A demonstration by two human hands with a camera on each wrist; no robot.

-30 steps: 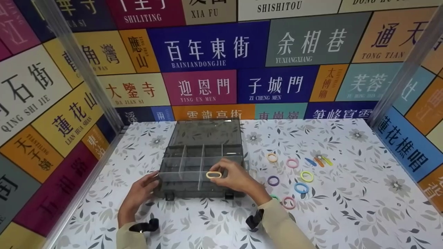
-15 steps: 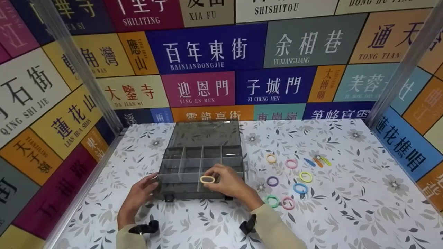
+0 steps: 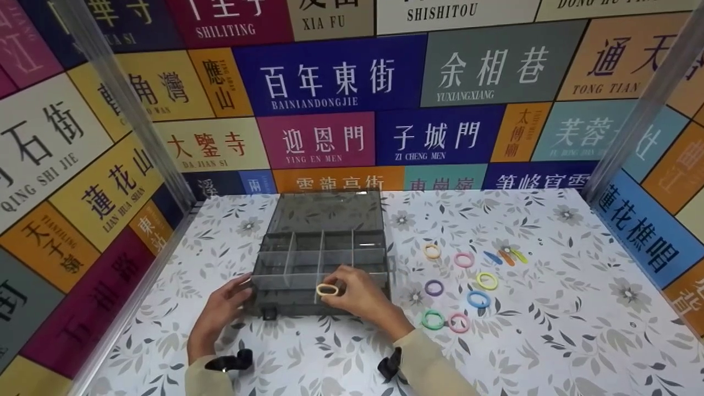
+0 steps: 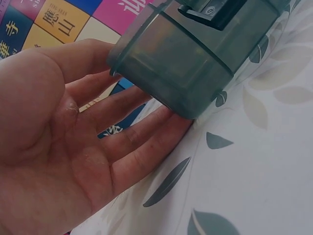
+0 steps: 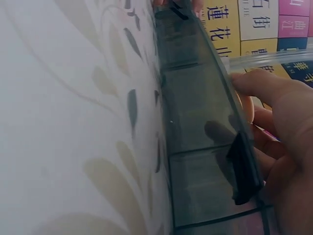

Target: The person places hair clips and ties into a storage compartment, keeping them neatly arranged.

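My right hand (image 3: 357,294) pinches a pale orange hair tie (image 3: 319,288) between thumb and fingers, over the front row of a smoky, see-through divided box (image 3: 280,281). In the right wrist view that hair tie (image 5: 250,110) shows partly behind the box wall. The box lies with its lid (image 3: 330,212) folded back, and dividers split it into several compartments. At the box's left side is my left hand (image 3: 223,305); the left wrist view has its extended fingers (image 4: 142,149) against the corner of the box.
Several hair ties lie right of the box, among them purple (image 3: 427,287), blue (image 3: 478,306), green (image 3: 424,320) and yellow (image 3: 487,289). Beyond them are three small clips (image 3: 506,257) in blue, orange and yellow. Sign-patterned walls (image 3: 330,77) surround the floral tabletop (image 3: 550,330).
My right hand has moved a little left and toward the front of the box, carrying the pale orange hair tie. My left hand stays at the box's side.
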